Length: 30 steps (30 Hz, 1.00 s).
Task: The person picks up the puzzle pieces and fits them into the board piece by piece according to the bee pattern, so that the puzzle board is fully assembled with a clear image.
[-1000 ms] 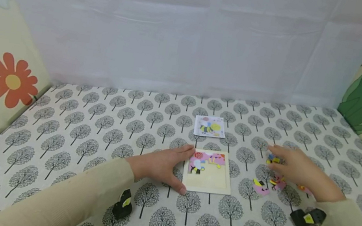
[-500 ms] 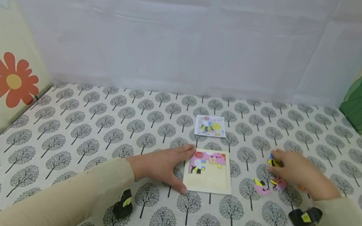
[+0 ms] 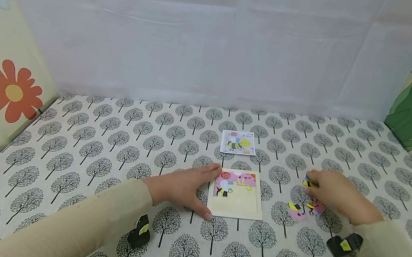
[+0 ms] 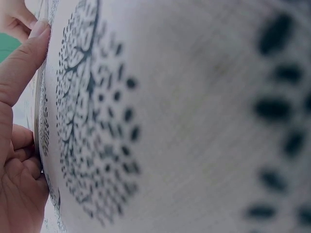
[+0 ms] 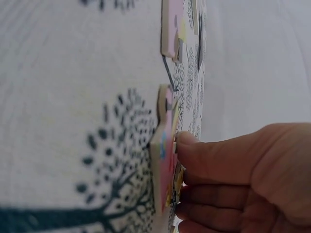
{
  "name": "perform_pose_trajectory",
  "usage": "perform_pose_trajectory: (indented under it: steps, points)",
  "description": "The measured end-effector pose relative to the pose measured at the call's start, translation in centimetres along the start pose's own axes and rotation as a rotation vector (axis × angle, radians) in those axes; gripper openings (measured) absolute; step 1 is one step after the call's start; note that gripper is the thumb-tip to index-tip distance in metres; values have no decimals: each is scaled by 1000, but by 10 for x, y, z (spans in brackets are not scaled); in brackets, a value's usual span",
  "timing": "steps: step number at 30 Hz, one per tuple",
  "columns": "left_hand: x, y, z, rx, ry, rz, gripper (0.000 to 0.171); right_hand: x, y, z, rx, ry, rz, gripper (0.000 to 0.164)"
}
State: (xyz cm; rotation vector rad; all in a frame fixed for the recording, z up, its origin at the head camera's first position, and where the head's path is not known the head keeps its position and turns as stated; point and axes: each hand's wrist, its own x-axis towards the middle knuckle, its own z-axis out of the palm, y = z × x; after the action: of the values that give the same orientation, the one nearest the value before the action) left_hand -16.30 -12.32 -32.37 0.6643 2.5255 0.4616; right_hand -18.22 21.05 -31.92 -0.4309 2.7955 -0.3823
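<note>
A square puzzle board (image 3: 239,207) lies on the cloth, partly filled with pink, red, blue and yellow pieces along its top and left. My left hand (image 3: 188,188) rests against its left edge, thumb at the near corner and fingertips at the far one; the left wrist view shows the thumb (image 4: 22,65) touching the rim. To the right, my right hand (image 3: 336,193) pinches a blue, yellow and black puzzle piece (image 3: 308,181), mostly hidden by the fingers. Loose pink pieces (image 3: 297,213) lie just in front of that hand. In the right wrist view, a pink piece (image 5: 163,150) stands near the thumb.
A picture card (image 3: 239,143) with a bee lies behind the board. The table bears a tree-print cloth (image 3: 118,186). A white sheet (image 3: 203,46) hangs at the back, with flower-painted walls left and right.
My right hand's fingers have drawn together around the blue, yellow and black piece, and the hand has shifted slightly. The left hand and the board have stayed in place.
</note>
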Motion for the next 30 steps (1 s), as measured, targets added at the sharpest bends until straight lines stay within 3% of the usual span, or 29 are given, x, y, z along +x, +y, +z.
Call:
perform_pose_trajectory:
  steps: [30]
  points:
    - [0,0,0,19,-6,3,116,-1,-8,-13,-12,-36,-48,53]
